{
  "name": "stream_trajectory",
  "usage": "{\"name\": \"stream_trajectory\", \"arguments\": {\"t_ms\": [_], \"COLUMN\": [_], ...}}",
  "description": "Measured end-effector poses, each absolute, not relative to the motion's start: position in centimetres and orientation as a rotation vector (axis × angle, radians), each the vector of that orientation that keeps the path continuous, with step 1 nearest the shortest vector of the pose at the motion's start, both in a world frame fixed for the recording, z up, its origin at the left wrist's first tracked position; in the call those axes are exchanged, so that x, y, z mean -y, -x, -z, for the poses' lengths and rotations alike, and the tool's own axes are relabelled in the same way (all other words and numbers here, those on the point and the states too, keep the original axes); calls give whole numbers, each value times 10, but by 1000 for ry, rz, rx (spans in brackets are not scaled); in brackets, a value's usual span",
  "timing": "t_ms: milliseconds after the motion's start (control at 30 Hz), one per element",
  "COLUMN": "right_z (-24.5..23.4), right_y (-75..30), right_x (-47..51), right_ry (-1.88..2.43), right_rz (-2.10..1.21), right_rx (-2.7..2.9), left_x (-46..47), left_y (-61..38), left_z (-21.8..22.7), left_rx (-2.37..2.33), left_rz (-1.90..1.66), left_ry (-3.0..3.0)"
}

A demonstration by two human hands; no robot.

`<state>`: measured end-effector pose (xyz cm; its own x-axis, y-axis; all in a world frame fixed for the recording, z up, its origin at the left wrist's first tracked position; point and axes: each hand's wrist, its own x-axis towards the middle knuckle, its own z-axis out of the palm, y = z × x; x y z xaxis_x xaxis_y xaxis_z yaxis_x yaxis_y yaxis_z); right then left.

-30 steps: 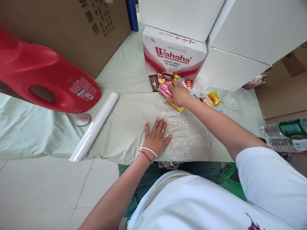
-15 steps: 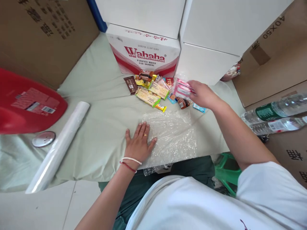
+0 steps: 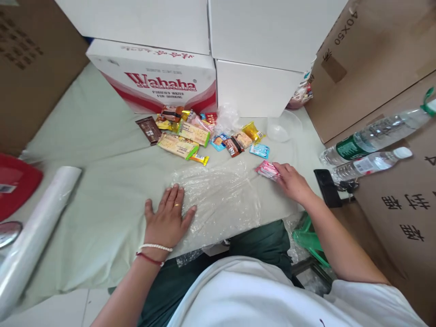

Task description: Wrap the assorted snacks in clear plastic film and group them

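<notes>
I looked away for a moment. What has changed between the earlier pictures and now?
The right hand took the pink plastic-wrapped snack from the heap of multicoloured wrapped snacks, carried it rightward and nearer, and still holds it, now near the far right corner of the crinkled clear plastic sheet. The left hand stayed flat at that sheet's left edge.

Soft, bright light leaves small glints on the plastic sheet (image 3: 223,197).

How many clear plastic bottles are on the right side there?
2: a green-labelled bottle at the right, and a smaller bottle with a white-and-red label beside it, just below in the picture. Others may be hidden from view.
</notes>
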<state>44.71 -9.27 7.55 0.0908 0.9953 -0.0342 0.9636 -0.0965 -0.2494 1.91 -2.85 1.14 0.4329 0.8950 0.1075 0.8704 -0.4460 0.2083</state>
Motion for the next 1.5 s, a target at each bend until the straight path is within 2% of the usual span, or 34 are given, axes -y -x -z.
{"name": "stream_trajectory", "arguments": {"t_ms": [133, 233, 333, 467, 533, 667, 733, 833, 1500], "right_z": [-97, -120, -132, -113, -100, -93, -94, -92, -72], "right_y": [-454, -429, -379, -315, -295, -279, -274, -264, -263], "right_x": [74, 50, 22, -9, -13, 1, 12, 24, 35], "right_ry": [1987, 1651, 1378, 1192, 1257, 1603, 1608, 1498, 1528], "right_rz": [-418, -686, -980, -1252, -1214, -652, -482, -476, -530], "right_rx": [1758, 1646, 1878, 2358, 2557, 2687, 2667, 2711, 2716], "left_x": [30, 30, 29, 29, 30, 31, 31, 31, 29], "left_y": [-21, -20, -19, -19, -19, -19, -19, -18, -13], "left_z": [-15, -14, -12, -12, -13, -13, -13, -13, -3], "left_rx": [-1618, -1638, -1648, -1647, -1640, -1629, -1630, -1620, -1597], "left_rz": [-214, -170, -148, -108, -98, -113, -125, -134, -250], "left_ry": [-2532, -2535, -2553, -2560, -2556, -2539, -2532, -2534, -2541]}}
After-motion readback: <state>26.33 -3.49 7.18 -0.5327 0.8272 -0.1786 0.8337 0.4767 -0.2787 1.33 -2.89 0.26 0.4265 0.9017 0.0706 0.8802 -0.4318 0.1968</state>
